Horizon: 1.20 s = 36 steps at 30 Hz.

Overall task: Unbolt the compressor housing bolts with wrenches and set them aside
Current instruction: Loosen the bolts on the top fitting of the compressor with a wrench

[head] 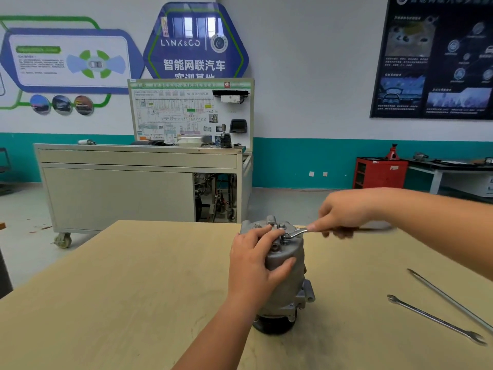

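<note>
A grey metal compressor [289,279] stands upright on the wooden table [133,289], its black pulley end down. Bolts [282,225] stick up from the top housing. My left hand [256,265] grips the upper body of the compressor, fingers curled round its side and top. My right hand [341,212] holds the handle of a wrench [296,232] whose head sits on a bolt at the top right of the housing. The far end of the wrench handle is blurred.
Two long spare wrenches [434,319] lie on the table at the right. Beyond the table stand a wheeled training bench [138,182] with a wiring panel, a red tool cabinet [380,173] and a side bench at the far right.
</note>
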Tool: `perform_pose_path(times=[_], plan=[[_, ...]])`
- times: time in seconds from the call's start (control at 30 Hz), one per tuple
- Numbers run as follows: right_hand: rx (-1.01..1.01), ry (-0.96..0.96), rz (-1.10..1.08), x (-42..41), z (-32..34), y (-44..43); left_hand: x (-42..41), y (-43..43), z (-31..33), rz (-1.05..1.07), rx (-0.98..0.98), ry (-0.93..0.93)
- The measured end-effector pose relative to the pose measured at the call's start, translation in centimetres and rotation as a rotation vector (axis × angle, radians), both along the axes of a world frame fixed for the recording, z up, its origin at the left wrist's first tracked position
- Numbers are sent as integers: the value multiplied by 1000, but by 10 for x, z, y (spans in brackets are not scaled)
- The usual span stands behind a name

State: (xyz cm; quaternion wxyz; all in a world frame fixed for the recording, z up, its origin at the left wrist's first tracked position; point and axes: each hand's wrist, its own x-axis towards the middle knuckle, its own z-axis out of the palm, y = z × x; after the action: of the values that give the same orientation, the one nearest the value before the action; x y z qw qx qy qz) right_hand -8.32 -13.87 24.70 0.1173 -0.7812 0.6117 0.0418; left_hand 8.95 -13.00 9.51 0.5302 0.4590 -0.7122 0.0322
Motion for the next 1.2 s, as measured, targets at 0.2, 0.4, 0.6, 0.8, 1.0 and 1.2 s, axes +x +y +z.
perform_pose_path(times=[0.2, 0.4, 0.6, 0.8, 1.0, 1.2], plan=[[-178, -101, 80, -8, 0, -18, 1, -1, -1, -27, 57, 36], [-24, -581, -36, -19, 0, -1, 1, -3, -2, 4, 35, 15], [396, -1013, -84, 5, -33, 30, -1, -5, -3, 26, -22, 40], [440, -1044, -78, 21, -46, 30, -2, 0, 0, -16, 0, 69], [436, -822, -51, 16, -36, 23, -2, -2, 0, 3, -28, 46], [417, -217, 8, 11, 0, 4, 2, -3, -3, -13, 17, 0]])
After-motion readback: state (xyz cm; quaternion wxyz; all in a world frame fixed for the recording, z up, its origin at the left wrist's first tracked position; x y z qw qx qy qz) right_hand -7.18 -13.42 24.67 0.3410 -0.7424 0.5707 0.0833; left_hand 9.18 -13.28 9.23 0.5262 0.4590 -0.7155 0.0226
